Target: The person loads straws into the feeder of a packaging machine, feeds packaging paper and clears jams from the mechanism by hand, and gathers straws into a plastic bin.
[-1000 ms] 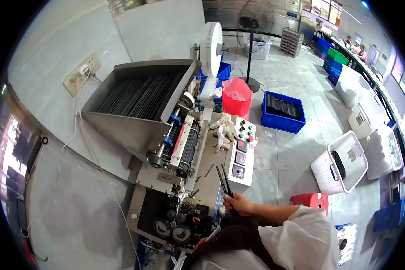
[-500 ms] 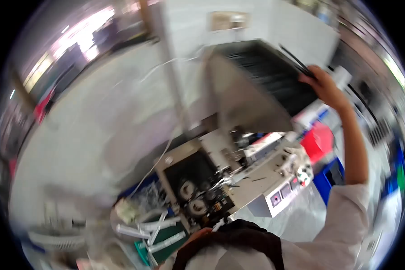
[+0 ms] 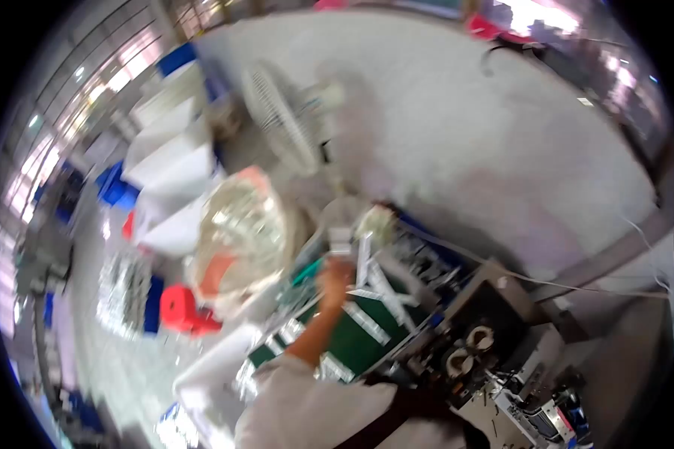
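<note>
strong motion blur throughout; windows (image 3: pixel 34 168) glaring at left; soft shadows on wall (image 3: pixel 442 112); fisheye-bent edges, black corners.

Near frame centre, the blurred left hand (image 3: pixel 337 273) is beside white strips (image 3: pixel 364 262). A red stool (image 3: pixel 180 308) stands lower left.

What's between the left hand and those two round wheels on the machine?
A green surface with pale strips on it, blurred but visible in the head view, lies between the left hand and the wheels.

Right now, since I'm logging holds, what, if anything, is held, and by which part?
Cannot be told: the left hand is blurred near a pale piece; the right hand isn't in view.
</note>
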A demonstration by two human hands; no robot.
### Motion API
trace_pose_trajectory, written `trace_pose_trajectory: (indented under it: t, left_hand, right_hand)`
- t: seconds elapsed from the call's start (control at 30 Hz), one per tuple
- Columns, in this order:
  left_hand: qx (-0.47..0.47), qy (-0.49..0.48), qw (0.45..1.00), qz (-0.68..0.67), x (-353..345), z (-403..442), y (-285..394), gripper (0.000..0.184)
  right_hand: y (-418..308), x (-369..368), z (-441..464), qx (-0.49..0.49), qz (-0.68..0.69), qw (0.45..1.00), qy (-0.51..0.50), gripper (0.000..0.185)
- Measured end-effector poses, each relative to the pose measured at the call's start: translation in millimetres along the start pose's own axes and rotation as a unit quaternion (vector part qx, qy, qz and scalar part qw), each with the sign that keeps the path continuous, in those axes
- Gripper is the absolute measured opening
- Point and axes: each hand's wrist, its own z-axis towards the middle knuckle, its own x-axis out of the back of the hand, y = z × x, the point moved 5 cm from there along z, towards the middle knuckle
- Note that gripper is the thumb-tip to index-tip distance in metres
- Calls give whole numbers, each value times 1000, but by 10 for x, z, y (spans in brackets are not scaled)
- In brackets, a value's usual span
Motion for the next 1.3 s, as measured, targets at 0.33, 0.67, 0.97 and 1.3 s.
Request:
trace_pose_trajectory:
  t: [0.33, 0.67, 0.97, 1.3]
  left_hand:
    - [373, 188, 770, 483, 2233, 1022, -1047, 70]
    - [-303, 133, 915, 232, 245, 1351, 958, 43]
    - [-488, 9, 872, 39, -826, 702, 2317, 25]
    - [-555, -312, 765, -91, -2044, -684, 2907, 20]
  right_hand:
    - [328, -99, -854, -40, 94, 995, 10, 44]
    - [-112, 242, -1132, -208, -15, 978, 25, 17]
    - [-888, 351, -1246, -164, 64, 980, 94, 30]
    - [-1922, -655, -2297, -185, 288, 843, 415, 22]
